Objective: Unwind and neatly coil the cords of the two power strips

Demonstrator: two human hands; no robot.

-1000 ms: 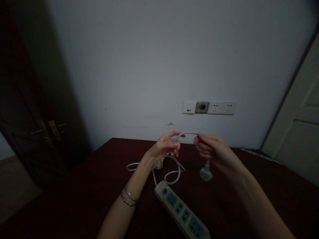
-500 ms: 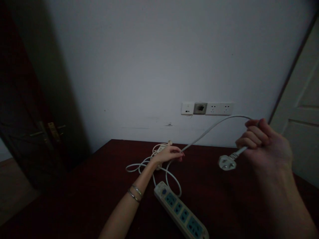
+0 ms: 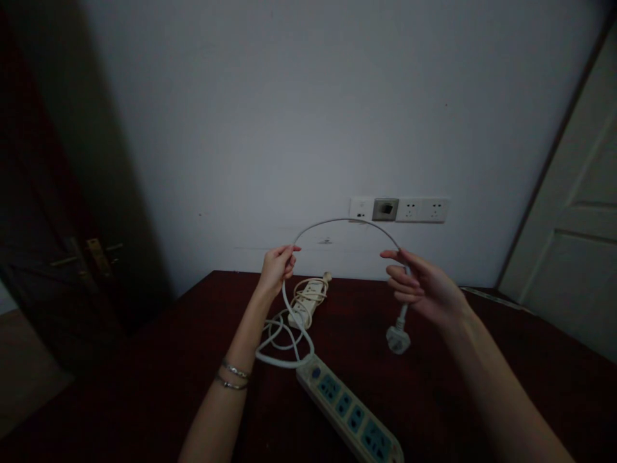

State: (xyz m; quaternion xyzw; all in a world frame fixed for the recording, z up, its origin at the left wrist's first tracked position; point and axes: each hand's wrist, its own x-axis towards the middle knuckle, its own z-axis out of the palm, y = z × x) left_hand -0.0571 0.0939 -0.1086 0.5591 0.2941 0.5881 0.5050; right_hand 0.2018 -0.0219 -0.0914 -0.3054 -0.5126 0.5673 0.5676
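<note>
Both my hands hold the white power cord (image 3: 344,220), which arches up between them. My left hand (image 3: 278,267) pinches it above the table's left half, and the rest drops in loose loops. Around the cord near its end, my right hand (image 3: 419,280) is closed, with the index finger stretched out. Below that hand hangs the plug (image 3: 398,339). A long power strip (image 3: 349,408) with blue-green sockets lies slanted on the table in front of me. Behind the loops rests a second, smaller white power strip (image 3: 308,299), its own cord wound around it.
The dark red table (image 3: 448,392) stands against a pale wall. A row of wall sockets (image 3: 409,210) sits above its back edge. A dark door with a handle (image 3: 99,257) is at left, a white door (image 3: 578,257) at right.
My left hand has moved left and up, lifting the cord. My right hand has moved left with the plug, which now hangs downward. The second power strip is more exposed.
</note>
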